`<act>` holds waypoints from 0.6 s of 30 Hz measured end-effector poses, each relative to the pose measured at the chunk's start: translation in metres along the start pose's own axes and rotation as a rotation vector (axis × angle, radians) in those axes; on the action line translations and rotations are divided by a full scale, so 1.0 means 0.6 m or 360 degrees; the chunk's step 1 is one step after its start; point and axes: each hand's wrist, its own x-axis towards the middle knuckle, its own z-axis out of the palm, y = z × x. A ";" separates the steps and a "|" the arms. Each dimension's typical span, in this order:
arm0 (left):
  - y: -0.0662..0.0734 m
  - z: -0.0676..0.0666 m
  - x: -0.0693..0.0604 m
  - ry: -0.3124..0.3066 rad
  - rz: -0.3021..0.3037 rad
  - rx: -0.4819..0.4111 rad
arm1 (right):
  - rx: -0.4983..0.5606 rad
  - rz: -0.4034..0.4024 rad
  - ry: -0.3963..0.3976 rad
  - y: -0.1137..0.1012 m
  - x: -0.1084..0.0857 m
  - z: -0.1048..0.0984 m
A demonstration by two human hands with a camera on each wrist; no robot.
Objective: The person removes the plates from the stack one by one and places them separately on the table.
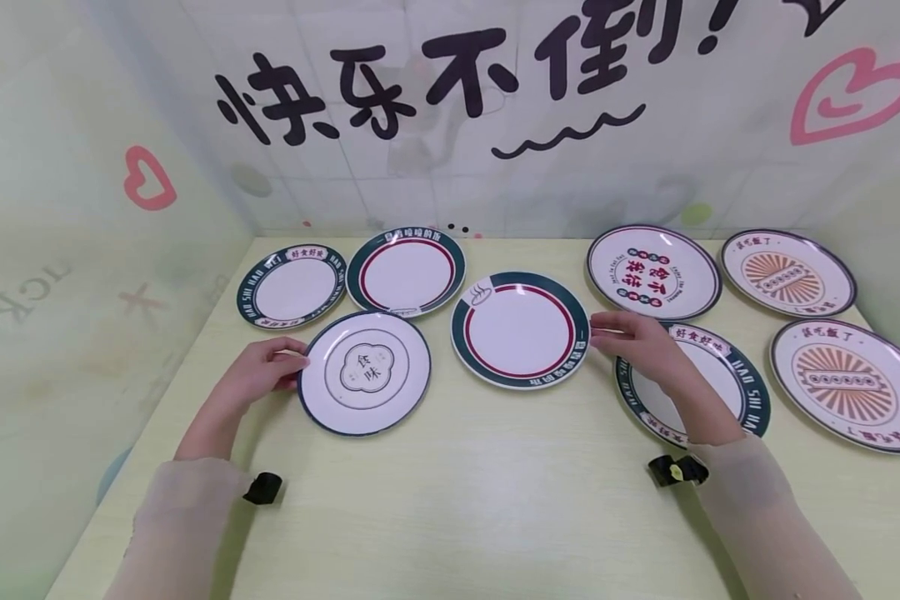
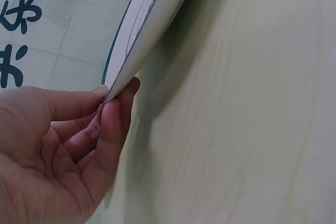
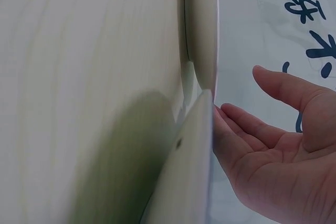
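Observation:
My left hand (image 1: 258, 368) pinches the left edge of a white plate (image 1: 365, 418) with a thin dark rim and a flower-shaped emblem. The left wrist view shows this plate (image 2: 142, 35) tilted above the tabletop, its edge between thumb and fingers. My right hand (image 1: 645, 343) is extended by the right edge of a green-rimmed plate (image 1: 521, 331) with a red ring. Its thumb stands apart from the fingers; whether the fingertips touch that plate I cannot tell. Under the right hand and wrist lies another green-rimmed plate (image 1: 663, 408), partly hidden.
Behind the left hand lie two green-rimmed plates, one lettered (image 1: 300, 287), one red-ringed (image 1: 407, 273). At right are a white plate with red characters (image 1: 607, 262) and two sunburst plates (image 1: 735, 258) (image 1: 791, 375). A printed wall (image 1: 435, 192) borders the pale table (image 1: 450, 500).

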 end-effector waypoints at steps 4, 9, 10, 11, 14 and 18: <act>-0.014 -0.015 0.000 -0.0006 -0.0031 0.0023 | 0.0001 0.0008 0.0001 -0.002 0.001 0.000; -0.030 -0.031 0.002 0.0029 -0.0088 0.0088 | -0.0004 0.0004 0.0001 -0.003 0.002 0.001; -0.033 -0.034 0.002 0.0037 -0.0102 0.0096 | -0.0001 0.0006 -0.0001 -0.003 0.001 0.000; -0.035 -0.036 0.003 0.0047 -0.0109 0.0102 | 0.0000 0.0007 -0.0002 -0.003 0.001 0.000; -0.040 -0.044 0.004 0.0076 -0.0138 0.0134 | 0.0004 0.0013 -0.0005 -0.003 0.001 0.000; -0.043 -0.054 0.007 0.0113 -0.0174 0.0179 | 0.0007 0.0015 -0.0005 -0.003 0.000 -0.001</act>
